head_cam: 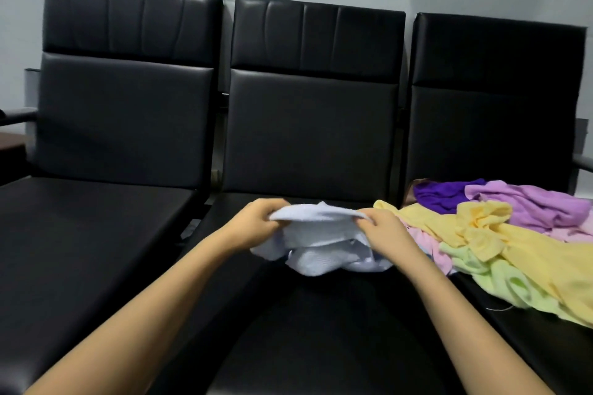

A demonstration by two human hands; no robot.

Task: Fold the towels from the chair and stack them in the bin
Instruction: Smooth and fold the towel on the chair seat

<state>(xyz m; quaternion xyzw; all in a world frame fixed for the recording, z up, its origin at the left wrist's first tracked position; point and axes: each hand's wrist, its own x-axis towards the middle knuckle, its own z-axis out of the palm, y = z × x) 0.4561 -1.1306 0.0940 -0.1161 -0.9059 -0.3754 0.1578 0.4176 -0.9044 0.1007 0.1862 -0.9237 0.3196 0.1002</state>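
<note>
Head view: pale blue-white towel [321, 234] bunched over the middle chair seat [321, 330], its upper edge lifted and stretched between both hands. Left hand [256, 221] pinches the left end, right hand [383, 228] pinches the right end, fingers curled into the cloth. Lower folds sag onto the seat. Just right of the right hand, a loose pile: yellow towel [529, 250], light green towel [500, 282], pink towel [430, 244], lilac towel [539, 205], dark purple towel [442, 196], on the right chair seat.
</note>
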